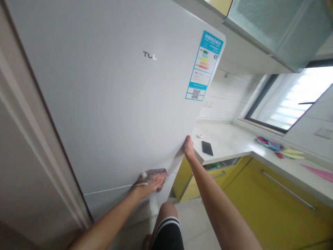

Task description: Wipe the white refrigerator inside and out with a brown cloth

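Observation:
A tall pale grey refrigerator door [114, 97] fills the left and middle of the head view, with a TCL logo and a blue energy label [200, 66]. Low on it, just above the seam, a grey-brown cleaning cloth [149, 175] lies against the surface. My left hand [154, 182] holds this cloth pressed to the door, fingers stretched over it. At the door's right edge is my right hand [188, 147], gripping the edge; some of its fingers are hidden.
To the right, a white countertop [226, 139] carries a dark phone [207, 148], a small white object [199, 136] and colourful cloths or gloves [281, 147]. Yellow cabinets [270, 201] stand below it. Glass-fronted wall cabinets [267, 27] hang above. My knee [168, 210] is close to the refrigerator.

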`<state>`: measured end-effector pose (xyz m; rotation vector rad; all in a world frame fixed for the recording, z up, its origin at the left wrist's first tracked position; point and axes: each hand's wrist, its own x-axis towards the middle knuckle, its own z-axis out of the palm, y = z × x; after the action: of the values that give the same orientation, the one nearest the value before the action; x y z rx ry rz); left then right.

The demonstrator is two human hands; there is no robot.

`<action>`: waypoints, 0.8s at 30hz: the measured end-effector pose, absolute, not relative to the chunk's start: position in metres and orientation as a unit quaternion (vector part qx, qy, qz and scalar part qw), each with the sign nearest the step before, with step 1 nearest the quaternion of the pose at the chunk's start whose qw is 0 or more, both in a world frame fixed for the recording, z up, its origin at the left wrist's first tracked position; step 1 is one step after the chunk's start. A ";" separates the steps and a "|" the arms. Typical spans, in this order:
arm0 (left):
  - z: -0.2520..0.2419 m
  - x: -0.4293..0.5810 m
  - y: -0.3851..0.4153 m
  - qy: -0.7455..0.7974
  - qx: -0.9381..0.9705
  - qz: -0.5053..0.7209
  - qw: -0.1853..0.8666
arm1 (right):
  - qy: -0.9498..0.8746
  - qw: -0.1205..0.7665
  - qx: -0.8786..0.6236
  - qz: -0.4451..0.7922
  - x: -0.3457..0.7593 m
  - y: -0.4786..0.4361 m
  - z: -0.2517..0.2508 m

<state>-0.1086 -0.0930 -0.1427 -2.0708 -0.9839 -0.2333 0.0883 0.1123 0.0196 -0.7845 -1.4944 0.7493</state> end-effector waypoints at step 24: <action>0.233 -0.106 -0.040 -0.433 -0.729 -0.224 0.481 | -0.696 0.478 -0.273 0.461 0.122 0.113 0.034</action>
<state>-0.1057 -0.0399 0.2328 -1.7779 -1.0572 -0.5453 0.1220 0.1128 0.0336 -0.6673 -1.6985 1.1263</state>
